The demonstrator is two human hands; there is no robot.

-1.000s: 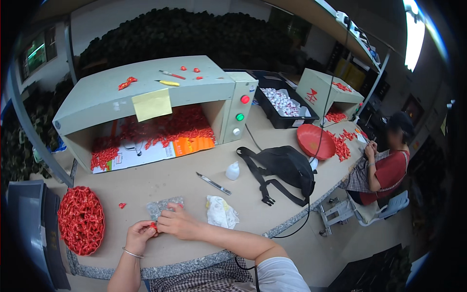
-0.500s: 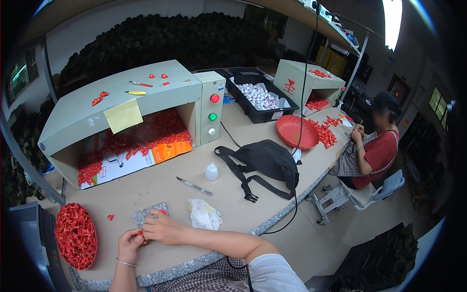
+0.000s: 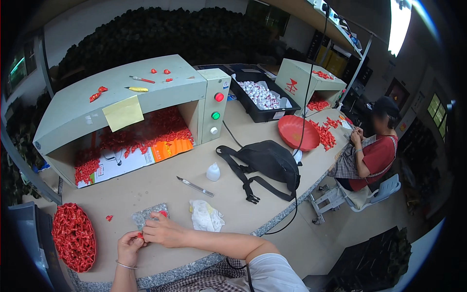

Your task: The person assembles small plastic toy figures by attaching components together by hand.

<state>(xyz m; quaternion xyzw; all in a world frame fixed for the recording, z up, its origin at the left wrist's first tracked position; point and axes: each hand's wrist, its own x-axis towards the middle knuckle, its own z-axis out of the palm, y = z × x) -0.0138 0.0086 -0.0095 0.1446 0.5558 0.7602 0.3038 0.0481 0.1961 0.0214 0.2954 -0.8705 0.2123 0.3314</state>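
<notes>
My left hand, with a bracelet at its wrist, pinches a small red piece between thumb and forefinger. My right hand lies close against it, its fingers bent and closed at the same piece; what its fingertips grip is hidden. Just beyond the hands is a grey speckled slab, partly covered by the right hand, with a small round red thing at its far edge. A loose red piece lies to the left. Further left, a red dish is heaped with glossy red pieces.
A crumpled white cloth, a craft knife, a white squeeze bottle and a black waist bag lie on the table. Behind stands an open-fronted grey box holding red pieces. A co-worker sits at the right.
The view has shifted slightly. Both hands stay together at the small red piece, with only slight finger movement. More of the round red thing shows beside my right hand.
</notes>
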